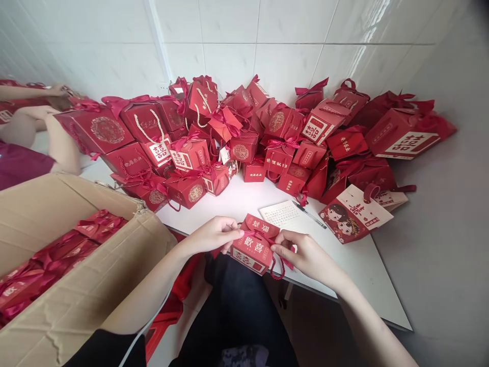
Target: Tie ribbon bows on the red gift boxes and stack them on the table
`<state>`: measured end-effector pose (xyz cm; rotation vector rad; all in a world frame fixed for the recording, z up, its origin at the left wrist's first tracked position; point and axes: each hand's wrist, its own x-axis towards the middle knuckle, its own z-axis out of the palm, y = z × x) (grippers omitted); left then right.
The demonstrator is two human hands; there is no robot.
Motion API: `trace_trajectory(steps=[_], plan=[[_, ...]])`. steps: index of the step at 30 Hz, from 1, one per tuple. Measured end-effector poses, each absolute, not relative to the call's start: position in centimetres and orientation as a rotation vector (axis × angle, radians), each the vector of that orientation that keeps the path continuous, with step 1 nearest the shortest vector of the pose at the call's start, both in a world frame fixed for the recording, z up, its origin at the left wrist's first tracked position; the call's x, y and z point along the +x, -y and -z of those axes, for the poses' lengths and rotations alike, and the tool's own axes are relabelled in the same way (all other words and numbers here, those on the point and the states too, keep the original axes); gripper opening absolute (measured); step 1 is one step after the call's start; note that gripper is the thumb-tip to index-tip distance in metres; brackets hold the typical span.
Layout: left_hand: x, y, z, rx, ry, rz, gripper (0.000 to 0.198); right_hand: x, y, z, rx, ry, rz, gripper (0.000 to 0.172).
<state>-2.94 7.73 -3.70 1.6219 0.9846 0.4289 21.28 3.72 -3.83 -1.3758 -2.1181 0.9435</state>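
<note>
A red gift box [252, 243] with printed characters sits at the front edge of the white table [233, 201]. Across its top runs a red ribbon [255, 236]. My left hand [219, 233] pinches the ribbon at the box's left side, thumb against the fingers. On the other side, my right hand [300, 250] has its fingertips closed on the ribbon near the box's right end. A twisted red cord handle [278, 272] hangs below the right hand. Just behind the box lies a notepad [280, 214] with writing, a pen [309, 215] beside it.
Many red gift boxes [239, 148] are piled along the tiled wall [229, 30]. A card-like bag with cartoon figures [353, 216] leans at the right. An open cardboard box [95, 265] at the left holds more red boxes. Another person's legs [63, 137] and arm show at far left.
</note>
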Motion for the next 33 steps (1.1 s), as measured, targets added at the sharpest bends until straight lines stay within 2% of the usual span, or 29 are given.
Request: trace_trajectory(steps=[10,18,25,33], plan=[[-3.3,-8.0,5.7,1.631,-1.055,-0.511,0.028,22.1,-4.3,4.6,-1.395,1.978,-1.143,0.025],[-3.1,-7.7,4.3,1.749,-1.100,-0.615,0.028,21.8,-4.2,3.6,-1.365,1.937,-0.919,0.025],[-1.8,-9.4,2.8,1.925,-1.201,-0.852,0.023,19.8,-3.3,1.5,-1.300,1.928,-0.996,0.024],[-1.3,-9.8,2.4,2.048,-1.205,-0.848,0.022,19.1,-3.2,2.4,-1.264,1.933,-1.119,0.023]])
